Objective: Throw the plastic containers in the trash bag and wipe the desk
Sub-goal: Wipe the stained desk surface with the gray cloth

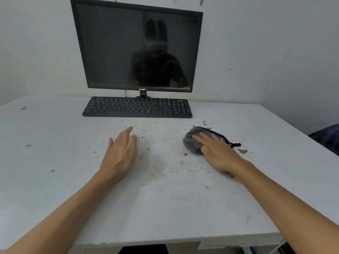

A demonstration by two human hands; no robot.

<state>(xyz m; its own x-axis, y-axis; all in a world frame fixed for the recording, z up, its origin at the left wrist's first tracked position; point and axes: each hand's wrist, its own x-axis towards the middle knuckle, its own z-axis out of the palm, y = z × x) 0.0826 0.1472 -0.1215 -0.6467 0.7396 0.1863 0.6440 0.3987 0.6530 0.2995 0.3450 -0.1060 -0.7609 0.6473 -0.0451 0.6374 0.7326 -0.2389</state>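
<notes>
Fingers (200, 139) of R hand (218, 153) lie straight & slightly spread, flat on top of a crumpled grey cloth (192, 143) w/ black trim, pressing it onto the white desk (55, 180); thumb sits at the cloth's near edge, nothing pinched. Cloth is on the right-centre part of the desk, in front of & well apart from the right end of the keyboard (137, 107), w/ a black thread end trailing off to its right. L hand (119, 154) is palm-down left of centre, on or just over the desk (can't tell which), fingers straight & close together, holding nothing. Between the hands the top is speckled w/ fine brown crumbs (165, 162) & grime; brown spill blotches (243, 151) lie just right of the cloth, more just behind it. Keyboard is black, at the back, right by the foot of a black monitor (137, 48), screen dark w/ a dim reflection. Small white logo (142, 89) on monitor's lower bezel, centre: too small to read; key legends too blurred to read. At far right edge, some dark blue fabric (328, 138)
</notes>
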